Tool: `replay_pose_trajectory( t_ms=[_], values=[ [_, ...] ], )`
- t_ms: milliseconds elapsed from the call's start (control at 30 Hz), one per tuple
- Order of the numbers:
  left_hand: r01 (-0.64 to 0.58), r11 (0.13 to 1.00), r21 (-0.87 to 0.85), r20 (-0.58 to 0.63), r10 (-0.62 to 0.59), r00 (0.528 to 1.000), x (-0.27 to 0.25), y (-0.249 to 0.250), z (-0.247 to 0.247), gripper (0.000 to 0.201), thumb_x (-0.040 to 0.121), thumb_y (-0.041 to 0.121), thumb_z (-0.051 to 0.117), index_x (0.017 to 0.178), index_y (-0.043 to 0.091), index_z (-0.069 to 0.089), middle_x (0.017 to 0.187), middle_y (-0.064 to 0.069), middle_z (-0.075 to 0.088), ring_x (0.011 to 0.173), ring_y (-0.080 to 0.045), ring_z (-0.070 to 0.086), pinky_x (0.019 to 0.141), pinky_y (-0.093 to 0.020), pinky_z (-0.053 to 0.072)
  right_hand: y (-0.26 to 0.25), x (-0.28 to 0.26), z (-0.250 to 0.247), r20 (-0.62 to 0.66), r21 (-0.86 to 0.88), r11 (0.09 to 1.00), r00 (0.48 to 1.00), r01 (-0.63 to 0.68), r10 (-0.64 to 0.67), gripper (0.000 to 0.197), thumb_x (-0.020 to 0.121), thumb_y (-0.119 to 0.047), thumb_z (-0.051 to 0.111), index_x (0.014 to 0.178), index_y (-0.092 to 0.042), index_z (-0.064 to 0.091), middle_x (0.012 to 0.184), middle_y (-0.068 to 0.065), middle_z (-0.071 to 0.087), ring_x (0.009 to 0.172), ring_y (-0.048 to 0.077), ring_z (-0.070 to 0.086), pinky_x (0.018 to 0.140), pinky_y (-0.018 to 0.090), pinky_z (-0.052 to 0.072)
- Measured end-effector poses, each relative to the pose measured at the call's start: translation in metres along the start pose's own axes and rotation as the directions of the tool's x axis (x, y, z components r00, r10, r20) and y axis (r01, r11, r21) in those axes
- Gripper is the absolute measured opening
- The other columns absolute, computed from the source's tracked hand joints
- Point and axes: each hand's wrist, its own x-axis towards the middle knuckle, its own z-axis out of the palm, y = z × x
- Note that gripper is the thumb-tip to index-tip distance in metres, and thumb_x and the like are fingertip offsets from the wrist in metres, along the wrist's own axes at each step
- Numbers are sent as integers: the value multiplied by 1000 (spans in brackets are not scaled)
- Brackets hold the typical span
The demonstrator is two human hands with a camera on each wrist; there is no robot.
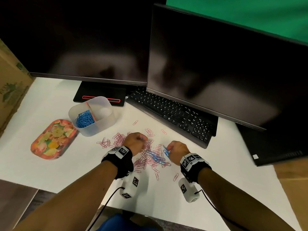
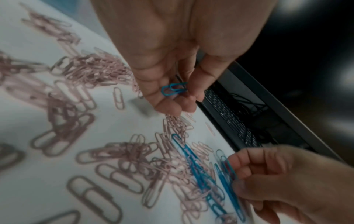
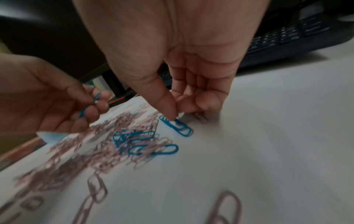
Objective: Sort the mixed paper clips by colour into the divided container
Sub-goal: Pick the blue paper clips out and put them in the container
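Pink paper clips [image 1: 120, 139] lie scattered on the white table, with a few blue clips [image 1: 156, 158] mixed in at the middle. The clear divided container [image 1: 106, 120] stands back left, with blue clips [image 1: 84, 118] in its left compartment. My left hand [image 1: 141, 139] hovers over the pile with its fingers curled round blue clips [image 2: 174, 89]. My right hand [image 3: 177, 115] is at the pile's right edge. Its thumb and forefinger pinch a blue clip [image 3: 178, 126] that lies on the table.
A floral tray [image 1: 53, 139] lies left of the container. A black keyboard [image 1: 173, 114] and two dark monitors [image 1: 216, 55] stand behind the pile. A cardboard box [image 1: 11, 84] is at far left, a black device [image 1: 275, 144] at right.
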Motion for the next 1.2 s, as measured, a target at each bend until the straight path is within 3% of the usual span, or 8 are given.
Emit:
replay_pose_trajectory(
  t_ms=[133, 267, 400, 600, 733, 867, 1033, 1200],
  values=[
    [5, 998, 69, -64, -1, 998, 3, 1, 1, 21, 87, 12, 56, 68, 20, 57, 68, 5, 53, 72, -18, 50, 71, -29, 45, 8, -2, -6, -24, 249, 968, 999, 33, -27, 26, 84, -7, 52, 101, -22, 65, 83, -4, 61, 80, 18, 58, 71, 24, 45],
    [-125, 926, 357, 7, 132, 991, 0, -2, 8, 18, 80, 9, 60, 71, 25, 60, 78, 9, 63, 80, -15, 61, 72, -24, 48, 13, -6, -10, 4, 657, 754, 1000, 9, -15, 24, 84, -3, 40, 76, -16, 58, 74, 5, 50, 50, 19, 39, 49, 26, 35],
    [-359, 659, 661, 290, 216, 932, -7, -7, 21, 19, 80, 15, 62, 93, 29, 67, 90, 7, 58, 87, -15, 60, 74, -22, 46, 13, -16, -14, -7, 811, 584, 1000, 7, -2, 9, 60, -14, 37, 62, -12, 46, 58, 7, 36, 49, 20, 35, 50, 27, 34],
    [-437, 505, 744, 343, 273, 899, -6, -13, 22, 13, 86, 29, 60, 96, 27, 67, 103, 3, 57, 95, -20, 60, 77, -26, 48, 20, -24, -8, -53, 857, 512, 998, 60, -29, 15, 63, -17, 40, 61, -7, 51, 57, 12, 48, 50, 23, 44, 47, 26, 34],
    [-388, 572, 723, 287, 262, 921, -5, -7, 18, 10, 84, 20, 58, 84, 26, 66, 94, 3, 65, 87, -19, 63, 77, -30, 53, 30, -20, -4, -29, 726, 687, 1000, 29, -12, 22, 83, -10, 45, 68, -14, 61, 60, 1, 52, 56, 18, 44, 53, 24, 32],
    [-313, 711, 630, 224, 220, 949, -6, -11, 14, 17, 82, 13, 58, 86, 28, 65, 90, 1, 69, 82, -19, 66, 78, -32, 56, 31, -22, 4, -121, 148, 985, 990, 84, -66, 14, 90, -24, 56, 100, -21, 65, 100, 0, 68, 92, 18, 63, 75, 22, 46],
    [-279, 761, 586, 204, 195, 959, -11, -14, 11, 35, 88, 12, 50, 116, 25, 65, 104, 5, 63, 88, -13, 59, 83, -19, 48, 14, -22, 7, -106, -154, 985, 990, 79, -96, 26, 92, -30, 56, 115, -19, 62, 115, 2, 64, 101, 20, 62, 80, 26, 50],
    [-172, 860, 480, 182, 94, 979, -14, -12, 5, 22, 89, 22, 49, 90, 23, 71, 93, 2, 70, 77, -16, 62, 70, -23, 48, 4, -16, 7, -50, -178, 984, 998, 18, -28, 21, 91, -19, 51, 106, -13, 63, 108, 7, 65, 95, 24, 63, 73, 27, 52]
  ],
)
